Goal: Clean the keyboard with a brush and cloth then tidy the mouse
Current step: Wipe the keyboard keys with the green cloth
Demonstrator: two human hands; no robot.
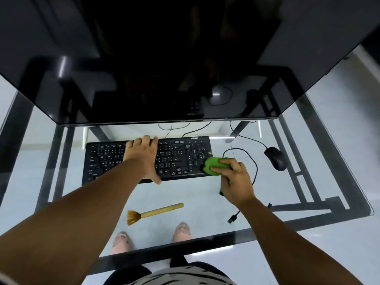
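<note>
Keyboard (pixel 181 159) under flat, spread left hand (pixel 141 159); green cloth (pixel 214 165) bunched in right hand's (pixel 236 181) grip at its right end.

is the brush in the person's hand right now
No, the wooden brush lies untouched on the glass desk, while the right hand holds a green cloth and the left hand rests on the keyboard.

Both arms are bare to the frame's edge, with no sleeves showing. The left hand (pixel 141 159) and right hand (pixel 236 182) wear nothing. Pale pink shoes (pixel 121 242) cover the feet. Light, dark-streaked fabric (pixel 174 277) covers the body.
</note>
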